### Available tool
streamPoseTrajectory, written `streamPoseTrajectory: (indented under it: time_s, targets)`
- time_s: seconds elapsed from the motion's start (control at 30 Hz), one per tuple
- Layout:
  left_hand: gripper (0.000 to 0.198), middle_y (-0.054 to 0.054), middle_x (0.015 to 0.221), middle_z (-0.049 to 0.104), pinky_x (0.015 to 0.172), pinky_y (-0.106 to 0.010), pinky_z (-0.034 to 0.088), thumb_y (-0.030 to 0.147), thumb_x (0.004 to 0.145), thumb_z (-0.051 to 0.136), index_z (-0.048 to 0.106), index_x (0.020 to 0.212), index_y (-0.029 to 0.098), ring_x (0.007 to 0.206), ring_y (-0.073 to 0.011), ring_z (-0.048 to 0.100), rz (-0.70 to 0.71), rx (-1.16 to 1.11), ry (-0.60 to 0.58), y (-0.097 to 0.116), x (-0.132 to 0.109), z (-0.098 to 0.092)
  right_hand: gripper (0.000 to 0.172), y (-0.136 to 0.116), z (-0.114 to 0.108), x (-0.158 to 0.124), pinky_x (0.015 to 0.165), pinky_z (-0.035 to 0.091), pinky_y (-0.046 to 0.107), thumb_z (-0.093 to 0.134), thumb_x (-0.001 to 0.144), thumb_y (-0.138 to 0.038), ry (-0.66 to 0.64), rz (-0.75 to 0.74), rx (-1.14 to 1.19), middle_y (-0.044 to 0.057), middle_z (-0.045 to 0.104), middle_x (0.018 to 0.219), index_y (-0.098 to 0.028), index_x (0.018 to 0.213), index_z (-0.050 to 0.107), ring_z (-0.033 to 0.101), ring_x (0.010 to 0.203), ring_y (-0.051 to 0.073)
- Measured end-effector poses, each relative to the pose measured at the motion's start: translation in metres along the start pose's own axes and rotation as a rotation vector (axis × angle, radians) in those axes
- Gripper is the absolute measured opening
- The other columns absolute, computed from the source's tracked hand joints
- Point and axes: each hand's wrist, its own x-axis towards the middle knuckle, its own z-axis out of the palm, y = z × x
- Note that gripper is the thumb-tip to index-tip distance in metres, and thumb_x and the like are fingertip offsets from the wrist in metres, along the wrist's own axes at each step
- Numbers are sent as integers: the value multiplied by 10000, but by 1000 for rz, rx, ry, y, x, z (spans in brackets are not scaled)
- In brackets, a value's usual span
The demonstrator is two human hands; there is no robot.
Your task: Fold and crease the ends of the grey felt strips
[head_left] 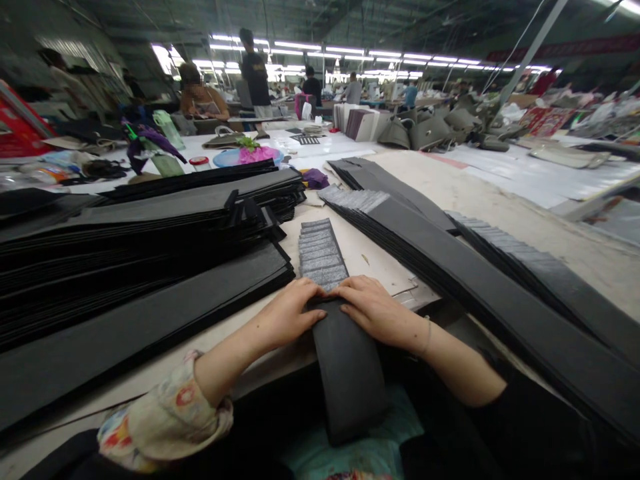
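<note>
Head view: a dark grey strip [350, 370] lies lengthwise in front of the person, its far part on the pale counter [370, 250] and its near part curving down off the edge toward the lap, above a turquoise cloth [405, 417]. Beyond the hands, a stepped fan of mottled grey ends [323, 253] shows, one overlapping the next. The left hand [300, 305] and right hand [374, 310] meet at the strip's far end, fingertips nearly touching. The grip on each side is closed on that end, fingers along the crosswise edge and thumbs on the smooth dark face; how much material lies between them I cannot tell.

To judge by the bend, the strip should be light and pliable, firm enough to keep a broad curve, and not fragile. The smooth face may slide a little against its neighbours, so a hold at both corners of the end, thumbs on top, seems best; one corner alone could let it twist or drag the layers askew. A tall pile of black strips [150, 287] lies to the left, and another fanned stack [435, 250] slants away to the right.
</note>
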Motion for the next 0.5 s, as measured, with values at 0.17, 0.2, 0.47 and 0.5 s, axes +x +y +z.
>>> streamPoseTrajectory:
  time_s: [0.17,0.2,0.47,0.5]
  targets:
    - [147,-45,944,541,828,-331,397,229,809,503,565,934,182,911,-186,478,67,170,-14,3,-7,4,242,-7,-1,-1,796,432,336,446,843,-140,-9,-69,-90,59,540,908,-179,1062,543,482,886,180]
    - [150,-49,932,538,816,-336,398,232,825,481,566,937,180,899,-190,476,70,229,-24,5,-9,5,239,-10,0,-2,781,441,336,436,847,-137,-3,-78,-135,65,543,897,-168,1057,545,485,868,184]
    - [282,-53,916,554,771,-355,412,188,869,389,496,1130,178,866,-201,480,87,489,-20,11,-23,12,257,-30,9,-10,733,480,360,452,835,-136,60,-30,-355,111,579,921,-96,1073,542,522,834,219]
    - [294,-56,931,557,781,-356,413,179,866,394,488,1145,176,877,-201,482,94,497,-13,10,-26,13,271,-30,10,-11,752,480,366,469,838,-180,68,-20,-346,115,582,938,-90,1085,538,525,852,224]
